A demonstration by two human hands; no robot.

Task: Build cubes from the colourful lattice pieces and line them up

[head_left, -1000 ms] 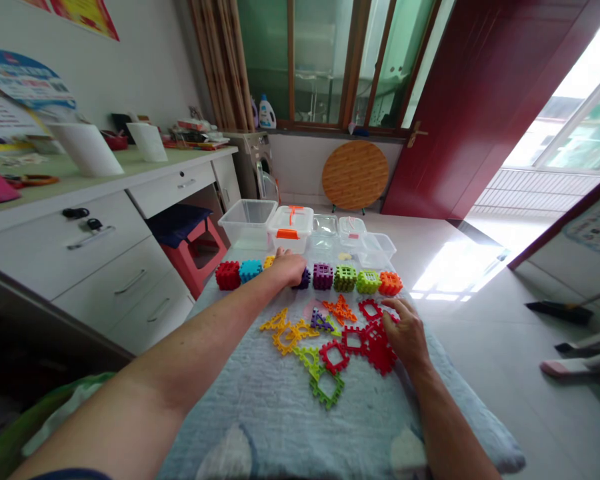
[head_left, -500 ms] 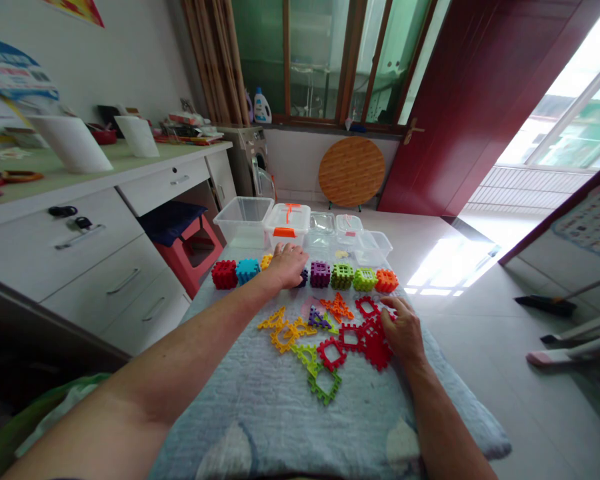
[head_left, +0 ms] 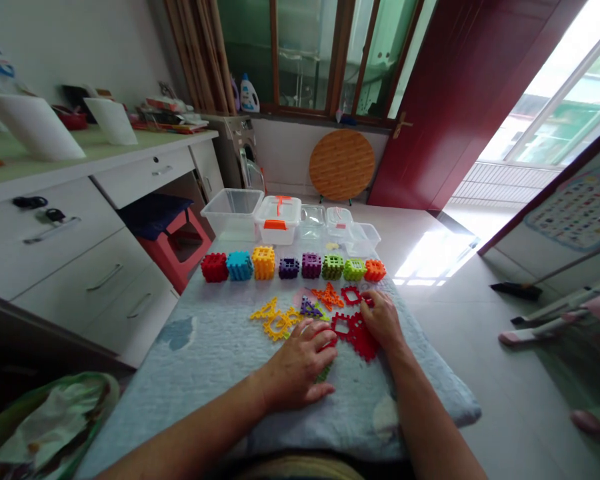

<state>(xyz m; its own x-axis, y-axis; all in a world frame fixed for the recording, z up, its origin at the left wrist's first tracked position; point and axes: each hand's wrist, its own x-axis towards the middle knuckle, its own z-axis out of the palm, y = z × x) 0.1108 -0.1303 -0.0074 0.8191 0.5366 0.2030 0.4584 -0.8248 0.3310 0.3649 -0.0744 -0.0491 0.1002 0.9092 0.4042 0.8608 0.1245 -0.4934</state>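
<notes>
My left hand (head_left: 303, 363) lies palm down with fingers spread over the loose pieces near me, hiding most of the green and red ones under it. My right hand (head_left: 384, 320) has its fingers curled at the edge of the red interlocking pieces (head_left: 365, 340); its fingertips are partly hidden. A square red frame piece (head_left: 351, 295) sits just beyond it. Left of these lie yellow interlocking pieces (head_left: 277, 325), a purple triangle piece (head_left: 310, 307) and orange pieces (head_left: 329, 295). Behind is a row of built cubes, from a red cube (head_left: 215, 267) to an orange cube (head_left: 375, 270).
Clear plastic boxes (head_left: 235, 212) line the far side of the cloth-covered table (head_left: 200, 373), one a lidded box (head_left: 279, 217) with orange clips. A pink stool (head_left: 180, 253) and a white drawer desk (head_left: 80, 267) stand left. A bag-lined bin (head_left: 55, 420) is at lower left.
My left hand has moved from the row of cubes back towards me, onto the loose pieces, uncovering the yellow and dark purple cubes. My right hand stays at the red pieces. The view has shifted slightly.
</notes>
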